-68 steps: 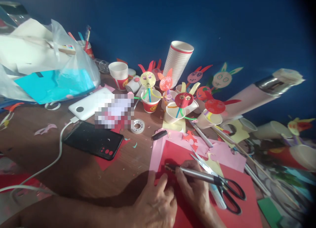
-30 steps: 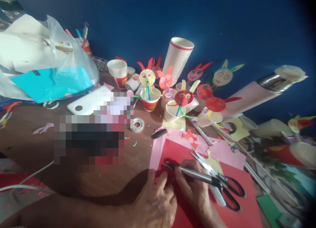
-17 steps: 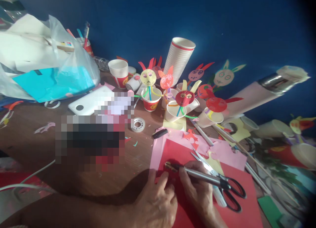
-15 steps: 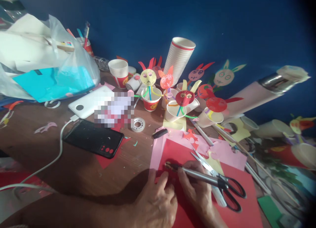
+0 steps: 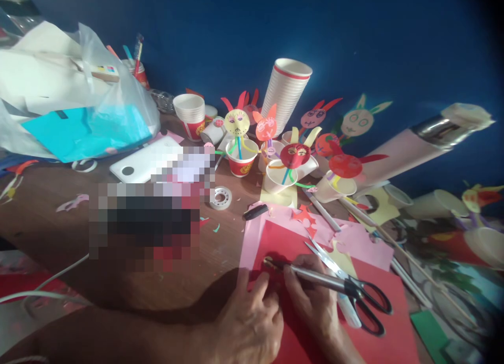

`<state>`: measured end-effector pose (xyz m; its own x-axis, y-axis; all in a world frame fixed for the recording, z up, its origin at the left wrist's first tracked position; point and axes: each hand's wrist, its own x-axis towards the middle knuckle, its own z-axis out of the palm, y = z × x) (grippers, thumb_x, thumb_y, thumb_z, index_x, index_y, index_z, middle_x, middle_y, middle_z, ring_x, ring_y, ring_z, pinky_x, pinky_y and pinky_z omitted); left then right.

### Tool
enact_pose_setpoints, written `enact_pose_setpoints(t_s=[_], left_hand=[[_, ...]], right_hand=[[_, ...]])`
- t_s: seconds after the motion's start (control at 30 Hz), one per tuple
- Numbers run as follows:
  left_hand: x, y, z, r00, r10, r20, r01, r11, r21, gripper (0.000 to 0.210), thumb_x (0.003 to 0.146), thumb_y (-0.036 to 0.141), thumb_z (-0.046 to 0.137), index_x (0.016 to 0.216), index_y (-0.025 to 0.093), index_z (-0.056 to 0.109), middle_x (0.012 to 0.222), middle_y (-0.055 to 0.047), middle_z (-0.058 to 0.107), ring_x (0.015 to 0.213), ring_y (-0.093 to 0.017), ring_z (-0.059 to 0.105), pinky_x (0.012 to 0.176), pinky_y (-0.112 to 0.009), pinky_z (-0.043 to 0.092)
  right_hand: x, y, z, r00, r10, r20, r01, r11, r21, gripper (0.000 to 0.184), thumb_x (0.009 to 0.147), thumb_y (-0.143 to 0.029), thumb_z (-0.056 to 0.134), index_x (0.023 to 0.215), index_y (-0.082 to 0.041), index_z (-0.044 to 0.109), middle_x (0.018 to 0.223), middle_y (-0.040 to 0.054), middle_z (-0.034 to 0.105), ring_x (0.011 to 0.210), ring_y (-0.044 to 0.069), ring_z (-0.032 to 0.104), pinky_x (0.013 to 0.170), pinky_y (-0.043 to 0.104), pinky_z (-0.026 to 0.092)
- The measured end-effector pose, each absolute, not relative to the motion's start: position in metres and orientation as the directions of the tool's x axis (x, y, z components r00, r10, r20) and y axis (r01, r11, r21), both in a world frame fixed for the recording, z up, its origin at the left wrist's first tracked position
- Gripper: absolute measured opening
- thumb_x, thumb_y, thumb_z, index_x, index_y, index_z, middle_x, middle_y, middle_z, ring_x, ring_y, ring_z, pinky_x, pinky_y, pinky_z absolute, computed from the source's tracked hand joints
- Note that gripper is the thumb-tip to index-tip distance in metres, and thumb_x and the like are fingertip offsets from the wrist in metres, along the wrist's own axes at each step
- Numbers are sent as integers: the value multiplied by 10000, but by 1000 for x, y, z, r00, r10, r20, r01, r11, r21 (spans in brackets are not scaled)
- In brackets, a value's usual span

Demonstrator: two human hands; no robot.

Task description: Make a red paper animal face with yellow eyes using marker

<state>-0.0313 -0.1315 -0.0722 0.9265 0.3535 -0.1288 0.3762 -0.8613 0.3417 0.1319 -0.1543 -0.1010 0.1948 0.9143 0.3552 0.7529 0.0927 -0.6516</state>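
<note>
Marker point(image 5: 321, 279) clasped in right hand point(image 5: 315, 301); long axis 9:30–3:30, tip toward 9:30. Left hand point(image 5: 250, 322) at its 8 o'clock, over red paper point(image 5: 296, 339); grip: cannot tell.

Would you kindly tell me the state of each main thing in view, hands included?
Right hand: closed around the marker
Left hand: resting on the red sheet
Marker: held slanted
Scissors: lying over the red sheet, blades slightly parted
Red sheet: flat over pink paper
Tall cup stack: nested, mouth up
Short cup stack: nested, mouth up
Tape roll: lying flat
Yellow-faced figure: upright in a red-and-white cup
Plastic bag: stuffed with sheets
</note>
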Motion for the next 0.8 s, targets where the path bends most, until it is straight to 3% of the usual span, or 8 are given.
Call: enact_pose_setpoints(t_s=[0.3, 0.8], left_hand=[[-33, -134, -74, 925, 371, -84, 378, -872, 310, 238, 958, 236, 493, 1011, 129, 699, 1043, -127, 690, 1140, -356, 492, 916, -572, 413], [-32, -132, -77, 926, 362, -104, 376, -862, 341, 245, 941, 229, 500, 1011, 112, 705, 1051, -147, 679, 1101, -368, 506, 887, -599, 418]], right_hand=[[131, -152, -97, 209, 903, 374, 775, 80, -627, 170, 870, -270, 546, 717, -226, 487, 495, -68, 526, 366, 98, 478, 401, 215, 398], [134, -156, -103, 225, 919, 324, 754, 46, -655, 177, 880, -299, 553, 734, -237, 474, 491, -73, 504, 370, 106, 454, 396, 228, 379]])
